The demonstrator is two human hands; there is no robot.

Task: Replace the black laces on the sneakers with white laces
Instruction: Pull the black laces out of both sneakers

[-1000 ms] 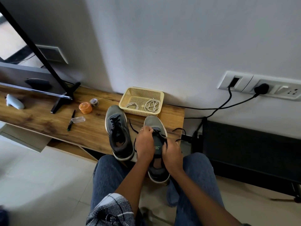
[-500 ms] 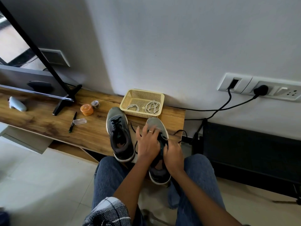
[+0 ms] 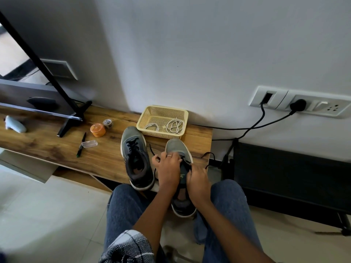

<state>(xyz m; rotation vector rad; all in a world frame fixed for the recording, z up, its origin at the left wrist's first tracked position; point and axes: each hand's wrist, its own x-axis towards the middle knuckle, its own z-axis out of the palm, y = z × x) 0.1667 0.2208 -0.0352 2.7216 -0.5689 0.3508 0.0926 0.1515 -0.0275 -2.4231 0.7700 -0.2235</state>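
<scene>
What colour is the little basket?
Pale yellow basket, seen in the head view.

Home living room, TV (image 3: 28, 88) on wooden console (image 3: 57, 149), wall sockets (image 3: 302, 103), tiled floor (image 3: 47, 215)

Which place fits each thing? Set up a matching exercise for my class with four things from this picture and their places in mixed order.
Things:
1. white laces
2. pen
3. orange jar
4. black plug

Places:
A. in the wall socket
B. inside the yellow basket
C. beside the small clear box
D. next to the small round tin

Pairs: 1-B, 2-C, 3-D, 4-A
</scene>
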